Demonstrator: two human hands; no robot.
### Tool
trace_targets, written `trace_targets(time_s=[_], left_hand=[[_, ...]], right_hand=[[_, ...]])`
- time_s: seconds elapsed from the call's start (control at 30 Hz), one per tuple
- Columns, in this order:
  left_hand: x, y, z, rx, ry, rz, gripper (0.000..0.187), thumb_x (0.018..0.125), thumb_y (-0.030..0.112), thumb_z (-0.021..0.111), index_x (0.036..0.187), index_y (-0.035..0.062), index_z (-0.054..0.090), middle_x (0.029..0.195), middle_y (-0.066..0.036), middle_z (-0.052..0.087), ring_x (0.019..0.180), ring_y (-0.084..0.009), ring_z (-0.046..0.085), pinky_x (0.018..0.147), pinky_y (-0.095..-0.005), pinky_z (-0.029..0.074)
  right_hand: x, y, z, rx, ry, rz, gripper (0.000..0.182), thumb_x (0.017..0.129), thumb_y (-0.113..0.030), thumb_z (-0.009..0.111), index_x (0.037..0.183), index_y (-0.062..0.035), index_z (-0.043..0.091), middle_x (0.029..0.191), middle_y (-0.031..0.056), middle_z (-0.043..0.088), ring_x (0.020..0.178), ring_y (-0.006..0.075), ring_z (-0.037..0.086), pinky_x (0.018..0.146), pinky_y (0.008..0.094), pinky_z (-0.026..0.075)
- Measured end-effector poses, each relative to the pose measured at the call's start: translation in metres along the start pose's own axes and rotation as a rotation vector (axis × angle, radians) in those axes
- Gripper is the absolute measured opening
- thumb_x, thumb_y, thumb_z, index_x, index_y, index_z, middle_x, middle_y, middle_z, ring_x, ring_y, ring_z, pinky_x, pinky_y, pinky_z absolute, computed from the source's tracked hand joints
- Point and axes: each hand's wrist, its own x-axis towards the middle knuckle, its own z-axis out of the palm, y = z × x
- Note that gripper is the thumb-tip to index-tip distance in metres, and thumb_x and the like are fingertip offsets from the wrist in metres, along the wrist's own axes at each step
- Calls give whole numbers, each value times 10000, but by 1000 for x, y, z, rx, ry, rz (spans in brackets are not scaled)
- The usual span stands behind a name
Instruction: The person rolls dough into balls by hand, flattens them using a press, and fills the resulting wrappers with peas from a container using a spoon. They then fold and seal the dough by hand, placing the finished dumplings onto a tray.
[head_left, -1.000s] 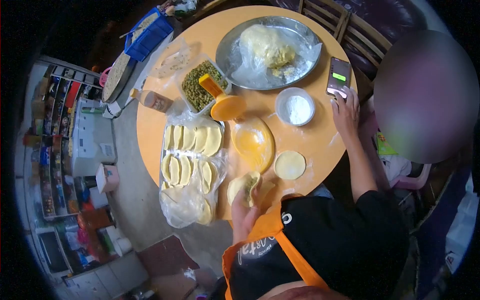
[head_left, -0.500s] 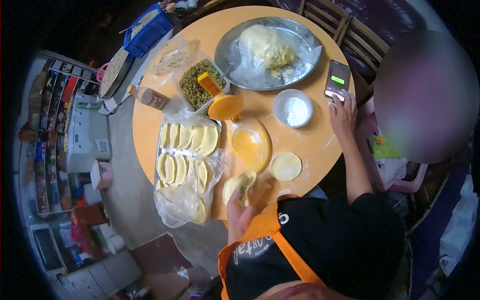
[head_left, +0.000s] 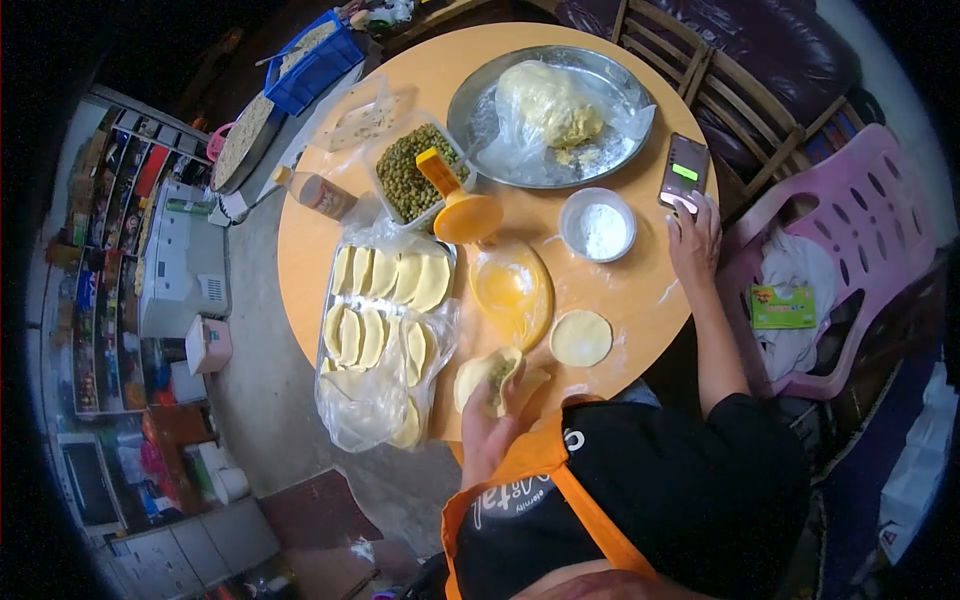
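My left hand is curled round a half-folded dough round, near the table's front edge. Green filling shows in its opening. On the right, my right hand lies with its fingers extended, the fingertips at the lower end of a phone with a lit screen. A flat dough disc rests between the hands. Behind it is a yellow dough press, its handled upper part raised. Left of the press, a plastic-lined tray carries several folded dough pieces.
A bowl of white flour stands mid-table. At the back, a round metal tray holds a large dough lump on plastic. A tub of green beans and a bottle stand at left. A pink chair is at right.
The view has shifted slightly, so the table sits a little lower and further right. A blurred shape over the pink chair is gone. Both hands keep nearly the same pose.
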Motion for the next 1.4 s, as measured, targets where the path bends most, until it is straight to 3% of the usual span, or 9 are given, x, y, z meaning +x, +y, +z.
trace_targets(time_s=[0.27, 0.63, 0.83, 1.0, 1.1, 1.17, 1.23, 1.3, 1.4], left_hand=[[0, -2, -3, 17, -5, 9, 432, 958, 149, 565, 1336, -33, 463, 1267, -242, 568, 923, -287, 679, 777, -312, 620], [-9, -8, 16, 133, -9, 67, 398, 961, 85, 548, 1333, -36, 475, 1262, -222, 572, 1104, -310, 624, 771, -296, 624], [-9, -9, 18, 232, -3, 166, 388, 955, 90, 568, 1318, -25, 490, 1265, -202, 569, 1067, -298, 634, 764, -289, 619], [-7, -7, 0, 382, -73, 257, 374, 947, 95, 578, 1296, -16, 504, 1244, -182, 578, 1020, -284, 642, 785, -297, 613], [-25, -11, 2, 928, -277, 552, 379, 939, 109, 591, 1287, -15, 508, 1231, -182, 585, 1010, -282, 644, 797, -302, 612], [-25, -9, -1, 932, -257, 558, 387, 938, 114, 593, 1291, -20, 505, 1230, -188, 585, 1009, -285, 644, 797, -304, 613], [-8, -3, -14, 620, -122, 357, 423, 928, 88, 570, 1322, -28, 471, 1265, -185, 557, 1054, -276, 615, 834, -306, 583], [-2, 0, -24, 562, -89, 252, 490, 905, 34, 529, 1375, -38, 412, 1336, -172, 503, 1147, -254, 559, 917, -309, 521], [-1, 4, -13, 169, 8, 69, 401, 938, 86, 580, 1328, 26, 503, 1255, -138, 594, 1076, -214, 626, 831, -302, 574]], right_hand=[[0, -1, -3, 11, -7, -8, 330, 847, -176, 698, 1155, -66, 646, 1312, 180, 501, 1286, 387, 412, 1049, 499, 379], [0, 1, 2, 27, 10, -22, 364, 817, -143, 717, 1161, -63, 629, 1297, 169, 510, 1274, 389, 423, 1054, 505, 379], [-1, 4, 5, 12, 15, -41, 351, 836, -157, 708, 1161, -53, 626, 1315, 168, 499, 1278, 386, 427, 1062, 502, 373], [-2, 5, 9, -4, 37, -85, 342, 850, -158, 699, 1169, -58, 624, 1310, 180, 507, 1275, 400, 427, 1049, 508, 381], [1, 3, 9, 9, 25, -102, 343, 859, -145, 685, 1182, -51, 615, 1307, 188, 511, 1266, 402, 436, 1053, 512, 379], [-1, 6, 8, 38, 48, -111, 347, 857, -126, 677, 1185, -36, 608, 1305, 191, 510, 1263, 398, 441, 1056, 508, 379], [2, 4, 7, 86, 89, -110, 354, 849, -98, 667, 1187, -18, 600, 1302, 194, 510, 1261, 394, 444, 1059, 502, 378], [2, 8, 4, 108, 118, -167, 328, 833, -12, 567, 1160, -16, 596, 1144, 183, 567, 1120, 378, 521, 976, 493, 421], [-2, 8, 3, 97, 179, -89, 237, 854, -43, 555, 1069, -59, 653, 998, 143, 585, 950, 341, 536, 850, 454, 435]])
